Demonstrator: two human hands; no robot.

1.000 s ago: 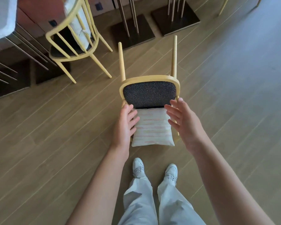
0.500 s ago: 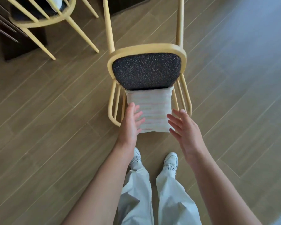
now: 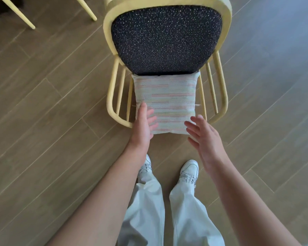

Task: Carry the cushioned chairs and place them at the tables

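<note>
Yellow chair (image 3: 167, 55) dead ahead on the wood floor (image 3: 43, 103), seat toward 12, backrest and striped cushion (image 3: 167, 102) toward 6, left hand (image 3: 142, 125) flat on cushion's left edge, right hand (image 3: 204, 139) open at its lower right corner, fingers spread, gripping nothing

Two bare arms reach forward and down, hands apart and facing each other.

The left hand (image 3: 144, 124) is held edge-on, thumb uppermost, fingers straight and relaxed, palm turned right. The right hand (image 3: 204, 137), slightly nearer, mirrors it with fingers spread and loosely extended, palm turned left. Both forearms are bare, wrists nearly straight.
</note>
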